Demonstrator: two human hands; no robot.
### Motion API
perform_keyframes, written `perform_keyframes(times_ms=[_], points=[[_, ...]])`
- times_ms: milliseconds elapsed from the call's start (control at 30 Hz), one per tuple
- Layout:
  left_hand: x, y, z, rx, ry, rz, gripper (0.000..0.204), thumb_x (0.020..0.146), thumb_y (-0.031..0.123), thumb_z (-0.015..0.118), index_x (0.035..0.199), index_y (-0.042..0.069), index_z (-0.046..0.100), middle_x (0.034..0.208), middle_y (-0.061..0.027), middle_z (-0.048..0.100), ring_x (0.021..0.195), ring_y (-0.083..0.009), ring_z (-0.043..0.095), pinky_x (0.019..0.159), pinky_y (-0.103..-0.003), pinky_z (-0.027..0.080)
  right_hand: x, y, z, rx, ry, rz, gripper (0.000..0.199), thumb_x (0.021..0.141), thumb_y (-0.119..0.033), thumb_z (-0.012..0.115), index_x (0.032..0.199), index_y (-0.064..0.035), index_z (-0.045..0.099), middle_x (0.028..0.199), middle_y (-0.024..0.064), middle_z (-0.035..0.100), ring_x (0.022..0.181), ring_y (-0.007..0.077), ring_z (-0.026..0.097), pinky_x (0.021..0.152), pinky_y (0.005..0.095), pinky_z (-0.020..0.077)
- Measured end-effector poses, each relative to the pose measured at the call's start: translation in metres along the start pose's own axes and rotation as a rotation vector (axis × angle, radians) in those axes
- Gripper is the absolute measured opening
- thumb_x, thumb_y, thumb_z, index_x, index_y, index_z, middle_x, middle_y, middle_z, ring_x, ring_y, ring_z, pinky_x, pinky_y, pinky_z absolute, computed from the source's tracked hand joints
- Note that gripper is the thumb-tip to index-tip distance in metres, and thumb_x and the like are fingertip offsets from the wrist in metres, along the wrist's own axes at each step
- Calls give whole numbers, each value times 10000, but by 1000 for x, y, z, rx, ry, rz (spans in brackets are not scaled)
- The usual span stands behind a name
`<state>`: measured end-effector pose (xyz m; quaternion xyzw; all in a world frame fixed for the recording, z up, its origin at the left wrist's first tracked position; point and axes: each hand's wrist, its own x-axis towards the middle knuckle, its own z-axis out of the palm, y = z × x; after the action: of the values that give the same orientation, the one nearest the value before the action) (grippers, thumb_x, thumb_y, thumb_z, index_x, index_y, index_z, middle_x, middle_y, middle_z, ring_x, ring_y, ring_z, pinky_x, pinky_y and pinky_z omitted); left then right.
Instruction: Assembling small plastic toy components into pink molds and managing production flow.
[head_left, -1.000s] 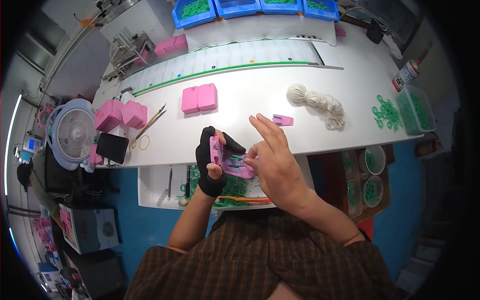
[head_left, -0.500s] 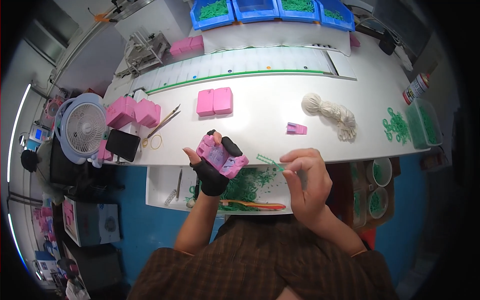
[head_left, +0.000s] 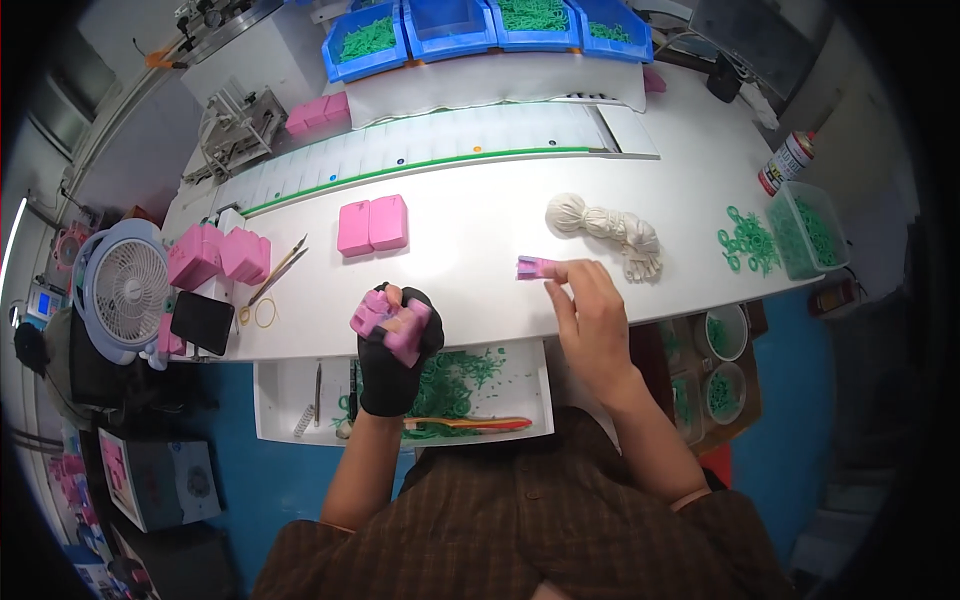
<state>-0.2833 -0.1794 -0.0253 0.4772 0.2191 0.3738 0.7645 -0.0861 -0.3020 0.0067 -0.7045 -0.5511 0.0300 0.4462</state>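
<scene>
My left hand (head_left: 392,345), in a black fingerless glove, is closed around a pink mould block (head_left: 402,335) above the table's front edge. The block has an uneven, hollowed shape, and the fingers partly cover it. To the right, my bare right hand (head_left: 592,310) reaches over the white table. Its thumb and forefinger are at the right end of a small pink mould piece (head_left: 531,267) with a purplish end, pinching it; the fingertips hide that end. Under the left hand, an open white drawer (head_left: 283,395) holds green scraps (head_left: 455,385) and an orange-red handled tool (head_left: 480,425).
Two pink blocks (head_left: 372,226) stand beyond my left hand. A bundle of off-white cloth (head_left: 605,232) lies past my right hand. Loose green pieces (head_left: 748,240) lie beside a clear tub (head_left: 785,235) at right. A fan (head_left: 130,285) and more pink blocks (head_left: 195,258) are at left.
The green toothed strip has left my right hand, which moved up to the small pink piece. My left hand has turned the pink block over. The whole view has shifted.
</scene>
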Motion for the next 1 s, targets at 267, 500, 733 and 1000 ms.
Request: perform_keyframes(times_ms=[267, 500, 733, 1000], points=[[-6, -14, 8, -759, -186, -396, 516, 915, 361, 462, 1211, -61, 443, 856, -83, 493, 676, -173, 484, 529, -275, 420, 19, 25, 21, -316, -49, 24, 224, 748, -59, 700, 906, -1, 553, 917, 139, 553, 933, 317, 516, 808, 404, 441], [-7, -10, 27, -939, -221, -410, 411, 925, 289, 481, 1213, -2, 457, 836, -28, 441, 702, -139, 398, 622, -260, 368, 6, 7, 14, 38, -31, 111, 158, 753, -35, 696, 848, -14, 572, 744, 104, 570, 718, 265, 575, 671, 370, 481], [-6, -33, 17, 52, -96, -41, 285, 964, 285, 505, 1131, 57, 463, 1097, -79, 540, 1120, -225, 508, 994, -386, 434, 11, -59, 14, 273, -125, 30, 95, 784, -54, 682, 843, -6, 626, 751, 113, 593, 608, 236, 598, 566, 331, 480], [-15, -17, 25, -68, 99, 2, 408, 951, 437, 502, 1156, 87, 457, 964, -29, 514, 888, -115, 530, 754, -259, 454, 5, -63, 33, 525, -59, 109, 122, 833, -68, 654, 933, 1, 665, 765, 123, 631, 668, 210, 631, 594, 315, 483]])
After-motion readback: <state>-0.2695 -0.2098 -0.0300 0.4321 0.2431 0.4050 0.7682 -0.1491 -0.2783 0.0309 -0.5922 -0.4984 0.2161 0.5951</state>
